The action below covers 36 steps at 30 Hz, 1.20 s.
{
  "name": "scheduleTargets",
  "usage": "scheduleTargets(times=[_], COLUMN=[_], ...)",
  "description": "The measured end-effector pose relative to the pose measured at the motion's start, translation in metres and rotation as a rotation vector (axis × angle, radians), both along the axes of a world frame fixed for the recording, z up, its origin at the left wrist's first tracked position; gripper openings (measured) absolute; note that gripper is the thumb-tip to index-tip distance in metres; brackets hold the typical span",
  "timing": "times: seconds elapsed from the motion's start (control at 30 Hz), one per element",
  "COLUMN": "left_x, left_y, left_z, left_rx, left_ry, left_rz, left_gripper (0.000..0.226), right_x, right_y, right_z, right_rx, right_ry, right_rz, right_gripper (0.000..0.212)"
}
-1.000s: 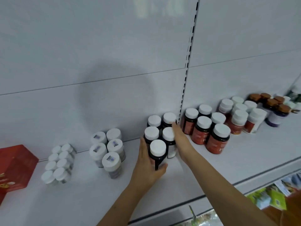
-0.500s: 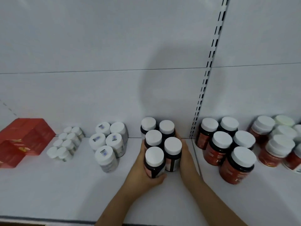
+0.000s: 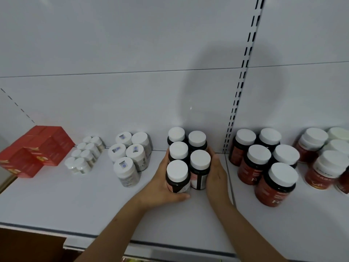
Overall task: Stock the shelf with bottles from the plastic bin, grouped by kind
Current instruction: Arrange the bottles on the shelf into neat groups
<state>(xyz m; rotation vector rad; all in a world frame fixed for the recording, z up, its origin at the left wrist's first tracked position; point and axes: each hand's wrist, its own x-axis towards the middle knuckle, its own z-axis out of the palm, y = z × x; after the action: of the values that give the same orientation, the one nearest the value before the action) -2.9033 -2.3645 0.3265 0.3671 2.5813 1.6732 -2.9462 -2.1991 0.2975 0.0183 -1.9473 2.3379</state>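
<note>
Five dark bottles point(image 3: 188, 157) with white screw caps stand upright in a tight cluster at the middle of the white shelf point(image 3: 75, 201), two columns running back to the rear panel; the front ones show a pale pinkish label. The left hand point(image 3: 162, 186) cups the cluster from 9 o'clock, its thumb curled round the base of the front-left bottle point(image 3: 177, 176). The right hand point(image 3: 217, 176) lies flat against the cluster at 3 o'clock, fingers straight and together.

At 9 o'clock stand five grey bottles point(image 3: 130, 157) with stickered white caps, then a pack of small white bottles point(image 3: 85, 154), then red boxes point(image 3: 34, 152) at the far end. At 3 o'clock, past the slotted upright point(image 3: 239, 91), stand red-labelled dark jars point(image 3: 264, 163), and beyond them further red jars point(image 3: 321, 157). Both neighbouring groups stand near the cluster but apart from it.
</note>
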Motion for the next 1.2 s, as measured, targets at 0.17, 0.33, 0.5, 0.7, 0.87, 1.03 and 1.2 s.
scheduleTargets(times=[0.17, 0.33, 0.5, 0.7, 0.87, 1.03, 1.2], left_x=[0.000, -0.002, -0.001, 0.018, 0.052, 0.059, 0.075], left_y=[0.003, 0.002, 0.002, 0.011, 0.011, 0.011, 0.026], left_z=[-0.003, -0.015, -0.019, -0.014, -0.029, -0.037, -0.040], left_rx=[-0.049, -0.087, -0.080, -0.102, -0.190, -0.121, -0.241], left_ry=[0.017, -0.001, -0.014, 0.013, 0.092, 0.108, 0.203], left_rz=[-0.029, 0.040, 0.057, 0.054, 0.207, 0.344, 0.397], left_gripper=[0.129, 0.125, 0.124, 0.133, 0.121, 0.096, 0.072], right_x=[0.007, 0.018, 0.007, -0.002, -0.002, -0.002, 0.002], right_y=[0.006, 0.020, 0.030, 0.034, 0.037, 0.038, 0.040], right_z=[0.000, 0.003, -0.003, -0.005, -0.008, -0.009, -0.004], right_rx=[0.064, 0.211, 0.440, 0.474, 0.482, 0.431, 0.391], right_ry=[0.063, 0.055, 0.077, 0.168, 0.124, 0.092, 0.079], right_rz=[-0.023, 0.200, 0.230, 0.222, 0.201, 0.194, 0.185], right_gripper=[0.075, 0.093, 0.100, 0.089, 0.086, 0.078, 0.074])
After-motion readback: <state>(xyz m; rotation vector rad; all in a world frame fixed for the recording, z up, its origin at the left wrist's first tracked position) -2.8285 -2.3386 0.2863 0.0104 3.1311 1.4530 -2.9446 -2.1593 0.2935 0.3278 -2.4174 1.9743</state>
